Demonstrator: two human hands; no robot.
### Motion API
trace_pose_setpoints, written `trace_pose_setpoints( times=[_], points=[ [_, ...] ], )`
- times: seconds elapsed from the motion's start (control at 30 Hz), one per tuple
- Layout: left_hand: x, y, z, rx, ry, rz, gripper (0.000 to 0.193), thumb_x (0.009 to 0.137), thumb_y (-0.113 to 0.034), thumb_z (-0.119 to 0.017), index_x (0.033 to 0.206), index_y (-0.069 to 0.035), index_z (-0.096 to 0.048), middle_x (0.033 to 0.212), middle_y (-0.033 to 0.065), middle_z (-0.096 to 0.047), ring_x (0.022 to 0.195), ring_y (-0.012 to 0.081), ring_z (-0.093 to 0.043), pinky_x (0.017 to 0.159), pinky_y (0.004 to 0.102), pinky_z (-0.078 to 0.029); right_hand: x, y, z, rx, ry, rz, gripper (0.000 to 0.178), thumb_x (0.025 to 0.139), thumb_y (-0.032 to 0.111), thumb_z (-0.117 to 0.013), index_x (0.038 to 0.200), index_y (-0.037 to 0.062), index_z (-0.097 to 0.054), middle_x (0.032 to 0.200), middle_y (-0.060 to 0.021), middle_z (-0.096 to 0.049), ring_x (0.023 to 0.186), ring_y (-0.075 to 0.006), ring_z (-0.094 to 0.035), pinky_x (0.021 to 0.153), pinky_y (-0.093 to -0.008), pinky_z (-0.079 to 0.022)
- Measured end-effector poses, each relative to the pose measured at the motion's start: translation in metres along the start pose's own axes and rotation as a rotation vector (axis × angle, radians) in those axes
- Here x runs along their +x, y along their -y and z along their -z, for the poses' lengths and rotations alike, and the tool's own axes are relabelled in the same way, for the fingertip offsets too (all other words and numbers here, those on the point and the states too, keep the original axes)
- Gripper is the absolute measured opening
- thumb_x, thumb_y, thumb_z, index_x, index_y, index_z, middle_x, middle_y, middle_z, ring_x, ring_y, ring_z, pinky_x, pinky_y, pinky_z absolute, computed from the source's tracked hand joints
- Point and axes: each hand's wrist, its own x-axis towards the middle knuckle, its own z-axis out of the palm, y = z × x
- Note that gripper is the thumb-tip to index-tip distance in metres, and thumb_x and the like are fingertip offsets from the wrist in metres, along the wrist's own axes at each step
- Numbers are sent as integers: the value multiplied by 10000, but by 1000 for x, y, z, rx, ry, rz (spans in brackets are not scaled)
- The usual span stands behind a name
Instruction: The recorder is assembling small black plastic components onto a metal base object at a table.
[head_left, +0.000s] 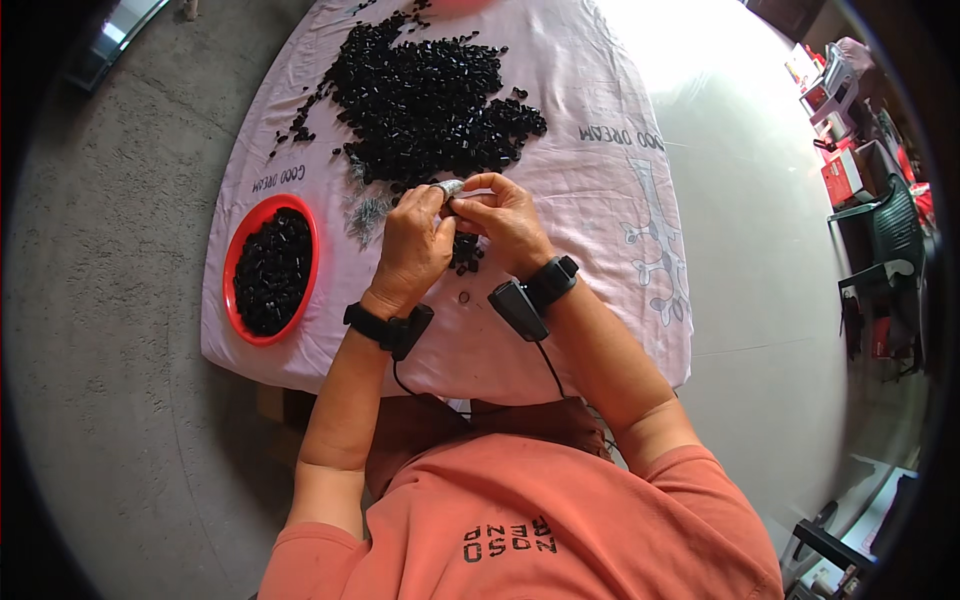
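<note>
Black pieces (pixel 466 256), small and glossy, lie in a loose patch on the pink-draped bench (pixel 600 260), close in beneath the hands. Nearer the body, one tiny ring-shaped bit (pixel 463 297) sits by itself. Cables (pixel 552 369) run from black wrist boxes (pixel 517 310) toward the near edge; best left slack, clear of the patch.

Left hand (pixel 408 250) and right hand (pixel 512 222) meet just beyond the patch. Fingers of both drawn together at the tips, a pale grey thing (pixel 452 187) among them. Whether that is held or worn, and what each pinch is clamped on, I cannot tell from where I stand.

My judgement on this close fingertip work: left steadies, right makes small moves, wrists quiet, all of it done low over the bench so that a slipped piece lands among its fellows.

Off left, red bowl (pixel 230 280) filled with more black pieces, near the bench's left edge: an elbow's swing that way is the risk. Beyond the hands, a big heap (pixel 420 100) spreads close, stragglers on its left side; little room to push forward. To the right, the bench top offers the best open room. Past its edge, pale floor (pixel 740 300), and a dark chair (pixel 893 230) well apart.
</note>
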Motion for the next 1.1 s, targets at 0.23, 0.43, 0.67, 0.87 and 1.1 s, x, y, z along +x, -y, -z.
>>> trace_pose_setpoints(
  times=[0.23,0.43,0.67,0.87,1.1],
  points=[
    [0,2,0,25,31,23,335,772,37,-644,1106,18,-638,908,178,-643,823,355,-645,711,417,-515,-1,0,-3,-64,-6,18,280,888,34,-702,1130,-19,-571,957,-146,-718,860,-177,-708,743,-273,-586],
    [1,2,2,29,43,35,254,800,14,-641,1053,27,-630,900,191,-647,826,373,-646,710,425,-516,-4,4,-4,-130,50,9,371,922,65,-674,1266,3,-551,981,-98,-700,886,-134,-685,798,-270,-580],
    [4,-4,11,-62,42,116,177,850,-2,-616,1026,3,-637,890,191,-659,799,378,-661,674,413,-523,-7,7,-6,-147,216,20,429,931,75,-673,1334,4,-546,991,-70,-686,868,-117,-664,785,-265,-566],
    [2,-3,15,-78,9,64,176,845,11,-609,1018,13,-643,899,198,-667,818,379,-667,682,415,-530,-3,2,-5,-105,240,32,392,912,62,-698,1281,-13,-586,983,-69,-700,841,-111,-660,749,-254,-560],
    [0,-2,11,-44,-44,30,157,856,25,-585,1002,12,-645,881,196,-666,795,375,-670,665,404,-527,-7,4,-10,-105,201,63,334,912,67,-699,1226,-20,-626,997,-65,-704,848,-105,-659,748,-249,-560]
  ],
)
